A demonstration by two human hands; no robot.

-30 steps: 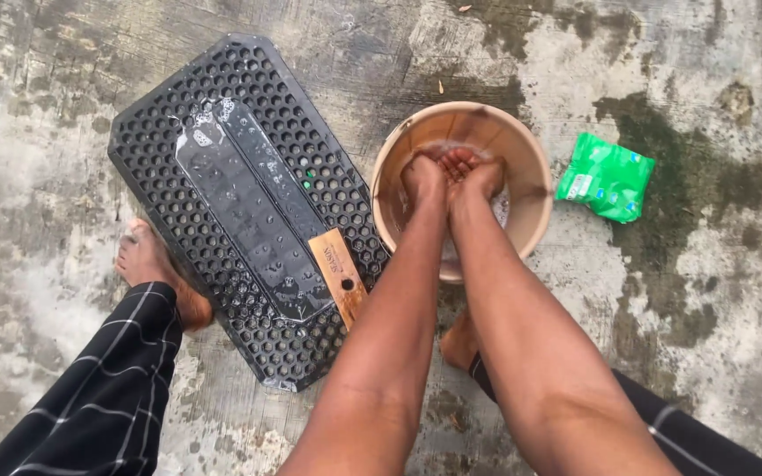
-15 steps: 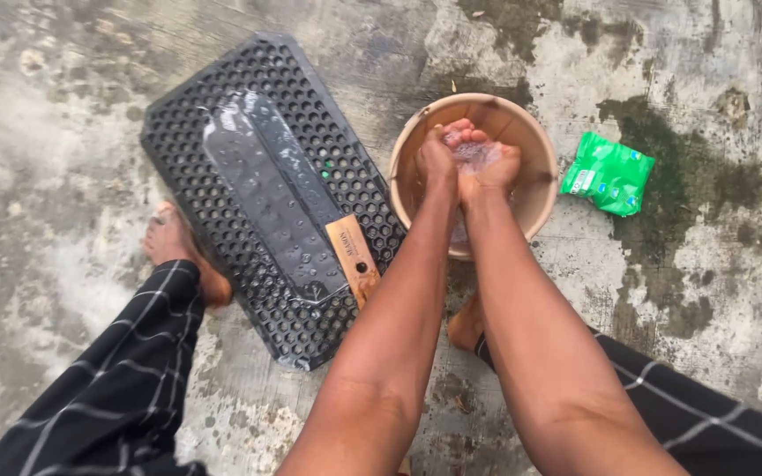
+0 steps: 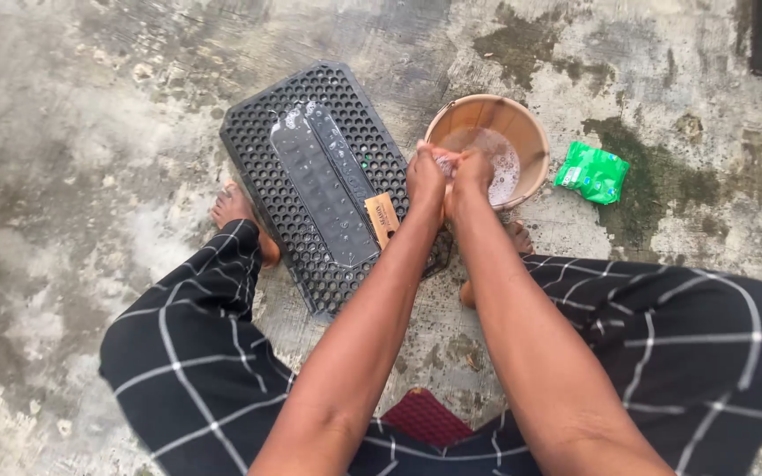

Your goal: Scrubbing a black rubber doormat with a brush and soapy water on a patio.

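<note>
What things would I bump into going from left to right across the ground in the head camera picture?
Bare foot → black honeycomb mat → brown wooden brush → the two hands, left hand and right hand, pressed together → tan bowl → green packet.
</note>
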